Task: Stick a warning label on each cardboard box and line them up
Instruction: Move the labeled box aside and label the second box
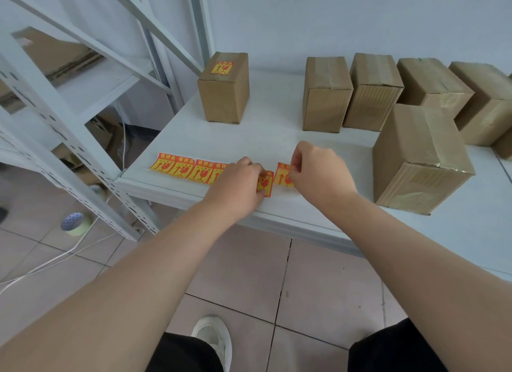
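Note:
A strip of orange and yellow warning labels point(182, 168) lies near the front edge of the white shelf top point(266, 144). My left hand point(238, 183) presses down on the strip's right end. My right hand point(315, 172) pinches a single label point(283, 175), lifted slightly off the strip. One cardboard box point(224, 94) at the back left stands alone with a label point(222, 67) on its top. A large taped box point(418, 161) stands right of my right hand. Behind it, several unlabelled boxes point(327, 94) stand in a row along the wall.
A white metal rack point(63, 100) stands to the left with flattened cardboard on it. On the tiled floor below lie a roll of tape point(77, 223) and a white cable point(50, 263). My shoe point(213, 338) is under the shelf edge.

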